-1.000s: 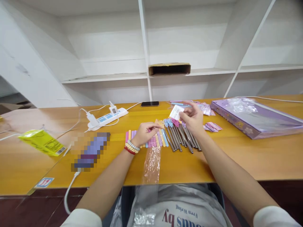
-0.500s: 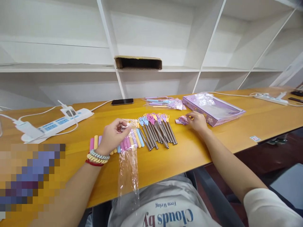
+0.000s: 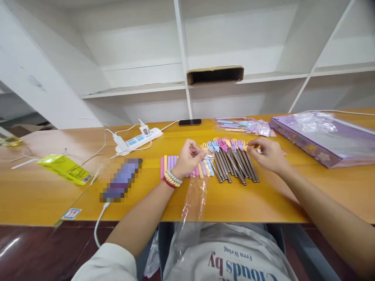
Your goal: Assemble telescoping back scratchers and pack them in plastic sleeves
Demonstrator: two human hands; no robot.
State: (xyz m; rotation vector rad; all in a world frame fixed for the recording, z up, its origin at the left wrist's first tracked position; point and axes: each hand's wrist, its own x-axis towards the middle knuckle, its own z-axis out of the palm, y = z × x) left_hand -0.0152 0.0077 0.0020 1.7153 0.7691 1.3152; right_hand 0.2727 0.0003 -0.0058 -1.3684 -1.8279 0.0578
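My left hand is closed in a pinch on the mouth of a clear plastic bag, which trails off the table's front edge onto my lap. Under and beside that hand lies a row of pastel-coloured sticks. Just right of them is a row of metal rods with coloured hand-shaped tips. My right hand rests at the right end of this row, its fingers pinched on the yellow tip of the outermost rod.
On the wooden table lie a purple box in plastic wrap, pink packets, a black phone, a white power strip with cables, a yellow packet and a blurred object. A cardboard box sits on white shelving.
My right hand held a white card aloft, reached to the small packets by the purple box, then came back without the card to the rods' right end. The left hand kept its pinch on the bag.
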